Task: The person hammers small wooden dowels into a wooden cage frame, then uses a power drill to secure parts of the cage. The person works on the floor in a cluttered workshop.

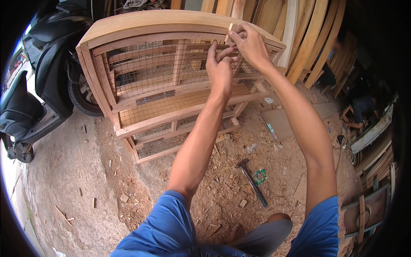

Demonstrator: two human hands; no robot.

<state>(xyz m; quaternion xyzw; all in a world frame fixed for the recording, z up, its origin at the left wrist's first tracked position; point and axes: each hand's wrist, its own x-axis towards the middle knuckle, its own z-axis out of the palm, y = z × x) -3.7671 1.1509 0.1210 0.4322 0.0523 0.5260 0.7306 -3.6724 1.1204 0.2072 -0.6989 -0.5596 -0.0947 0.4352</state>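
The wooden cage of pinkish-brown slats and dark wire mesh (178,64) stood before me on the ground strewn with wood shavings (205,188), its arched pale top board (150,20) uppermost. With my right hand (249,45) I was pinching a small pale wooden block (231,31) between thumb and fingers, at the cage's upper front edge, toward its upper right corner. My left hand (220,70) was loose, fingers half spread and gripping nothing, just below that edge in front of the mesh; I cannot tell whether its fingertips touched the wood. Nearer me than the cage's lower front edge, a black-handled hammer with a blue end (252,184) lay just beside a crumpled green packet (260,176).
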